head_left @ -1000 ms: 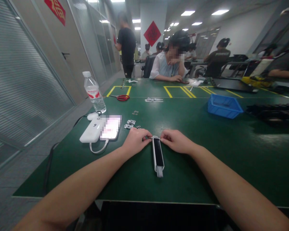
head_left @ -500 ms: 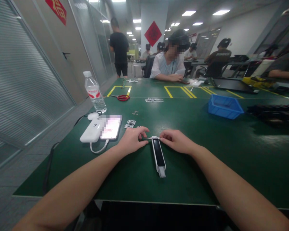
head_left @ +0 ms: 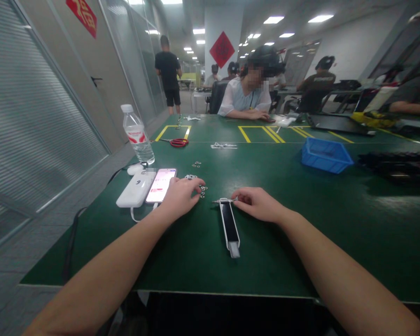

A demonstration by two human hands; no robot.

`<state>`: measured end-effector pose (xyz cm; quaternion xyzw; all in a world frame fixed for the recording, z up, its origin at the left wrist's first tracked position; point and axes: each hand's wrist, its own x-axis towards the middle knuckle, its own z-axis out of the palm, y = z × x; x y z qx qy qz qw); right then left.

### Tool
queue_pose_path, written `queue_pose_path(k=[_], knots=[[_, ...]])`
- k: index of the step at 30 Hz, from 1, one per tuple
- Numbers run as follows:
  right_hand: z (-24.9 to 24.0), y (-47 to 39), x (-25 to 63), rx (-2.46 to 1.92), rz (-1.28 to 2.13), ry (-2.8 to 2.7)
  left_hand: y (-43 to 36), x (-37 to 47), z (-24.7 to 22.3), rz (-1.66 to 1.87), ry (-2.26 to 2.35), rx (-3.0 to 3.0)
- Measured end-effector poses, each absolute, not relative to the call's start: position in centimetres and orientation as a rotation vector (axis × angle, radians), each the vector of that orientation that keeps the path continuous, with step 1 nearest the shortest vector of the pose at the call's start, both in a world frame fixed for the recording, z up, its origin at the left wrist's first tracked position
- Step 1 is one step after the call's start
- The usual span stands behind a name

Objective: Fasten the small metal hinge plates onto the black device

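Observation:
A narrow white-framed piece with a dark panel [head_left: 230, 221] lies lengthwise on the green table, a grey tab [head_left: 234, 250] at its near end. Across its far end runs a thin metal rod [head_left: 217, 201], sticking out to the left. My right hand [head_left: 255, 203] pinches the rod's right end, fingers closed at the frame's corner. Beside several small rings or nuts [head_left: 203, 189], my left hand [head_left: 182, 198] is open, thumb and forefinger apart. It partly hides a group of small metal plates [head_left: 190, 177] and the right edge of a phone [head_left: 160, 184].
A white power bank [head_left: 135, 189] lies left of the phone, a water bottle [head_left: 138, 137] behind it. Red-handled scissors [head_left: 178, 142], thin metal parts [head_left: 224, 146], more small rings [head_left: 196, 164] and a blue bin [head_left: 326, 156] are farther back. A person [head_left: 248, 95] sits across the table.
My left hand has let go of the rod's left end and moved left to the small rings. My right hand and the white-framed piece stay almost in place.

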<state>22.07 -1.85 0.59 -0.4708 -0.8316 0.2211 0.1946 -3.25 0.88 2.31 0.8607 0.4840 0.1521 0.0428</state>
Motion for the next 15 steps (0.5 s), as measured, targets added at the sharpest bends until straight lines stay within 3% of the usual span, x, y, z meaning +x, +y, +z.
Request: queue_pose_path(k=[15], knots=[[0.93,-2.06,21.78,-1.295,0.564,-2.331,0.46,-2.68,2.00,0.403,1.457,2.666]])
